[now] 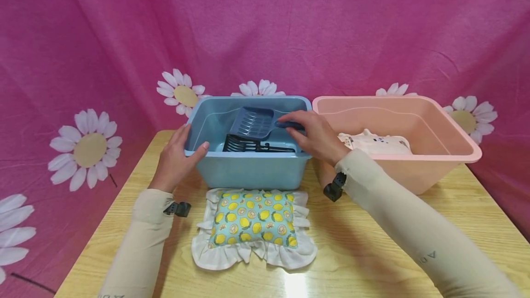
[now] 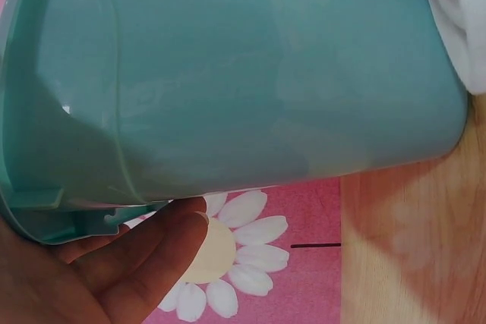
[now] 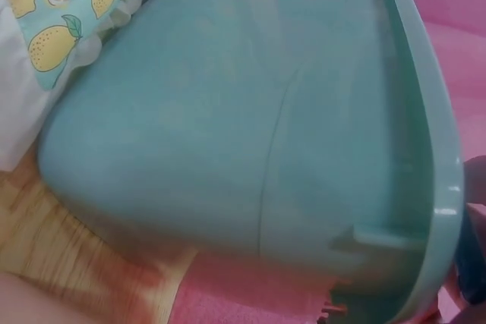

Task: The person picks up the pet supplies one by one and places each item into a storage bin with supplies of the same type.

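Note:
A blue plastic tub point(image 1: 252, 169) stands on the table. My left hand point(image 1: 175, 157) holds its left front corner, thumb at the rim; the left wrist view shows fingers point(image 2: 163, 252) against the outside, below the rim. My right hand point(image 1: 314, 134) pinches the handle of a dark blue slotted litter scoop point(image 1: 253, 123), held over the tub's inside with its head pointing left. Below it in the tub lies a black slotted scoop point(image 1: 242, 145), its handle toward the right. In the right wrist view, the tub's side point(image 3: 228, 111) hides most of that hand.
At the right stands a pink tub point(image 1: 426, 169) with a white patterned cloth item point(image 1: 374, 143) inside. A lemon-print cushion with white ruffles point(image 1: 252, 220) lies in front of the blue tub. Behind hangs a pink curtain point(image 1: 265, 26) with daisies.

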A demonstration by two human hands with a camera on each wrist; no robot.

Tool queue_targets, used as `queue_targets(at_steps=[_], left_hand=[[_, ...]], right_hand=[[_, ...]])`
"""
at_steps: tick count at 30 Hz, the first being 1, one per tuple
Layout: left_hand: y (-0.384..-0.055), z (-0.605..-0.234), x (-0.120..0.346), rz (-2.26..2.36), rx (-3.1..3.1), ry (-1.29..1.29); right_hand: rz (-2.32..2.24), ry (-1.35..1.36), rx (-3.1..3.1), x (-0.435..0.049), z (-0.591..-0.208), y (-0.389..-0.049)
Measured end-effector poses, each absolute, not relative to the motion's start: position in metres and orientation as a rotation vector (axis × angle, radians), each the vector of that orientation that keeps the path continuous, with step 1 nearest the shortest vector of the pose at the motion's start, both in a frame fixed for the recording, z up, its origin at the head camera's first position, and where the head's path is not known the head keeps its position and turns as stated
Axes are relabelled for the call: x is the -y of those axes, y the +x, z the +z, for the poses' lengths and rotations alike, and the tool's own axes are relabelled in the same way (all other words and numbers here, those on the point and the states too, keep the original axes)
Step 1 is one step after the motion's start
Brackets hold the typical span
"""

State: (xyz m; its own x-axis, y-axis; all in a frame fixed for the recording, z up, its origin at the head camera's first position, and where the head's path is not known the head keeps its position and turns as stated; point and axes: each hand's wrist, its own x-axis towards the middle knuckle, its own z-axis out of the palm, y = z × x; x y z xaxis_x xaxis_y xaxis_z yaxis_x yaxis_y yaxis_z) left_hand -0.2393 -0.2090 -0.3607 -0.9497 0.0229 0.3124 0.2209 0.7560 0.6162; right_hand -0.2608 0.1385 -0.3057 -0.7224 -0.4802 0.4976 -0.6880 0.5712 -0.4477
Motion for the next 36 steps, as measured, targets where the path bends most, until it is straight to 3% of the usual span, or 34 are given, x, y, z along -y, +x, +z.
queue_targets(at_steps=[36], left_hand=[[-0.238,-0.359,0.209,-1.036,2.679,-0.15]], right_hand=[[0.856,1.017,2.542,-0.119,-0.319,-0.274]])
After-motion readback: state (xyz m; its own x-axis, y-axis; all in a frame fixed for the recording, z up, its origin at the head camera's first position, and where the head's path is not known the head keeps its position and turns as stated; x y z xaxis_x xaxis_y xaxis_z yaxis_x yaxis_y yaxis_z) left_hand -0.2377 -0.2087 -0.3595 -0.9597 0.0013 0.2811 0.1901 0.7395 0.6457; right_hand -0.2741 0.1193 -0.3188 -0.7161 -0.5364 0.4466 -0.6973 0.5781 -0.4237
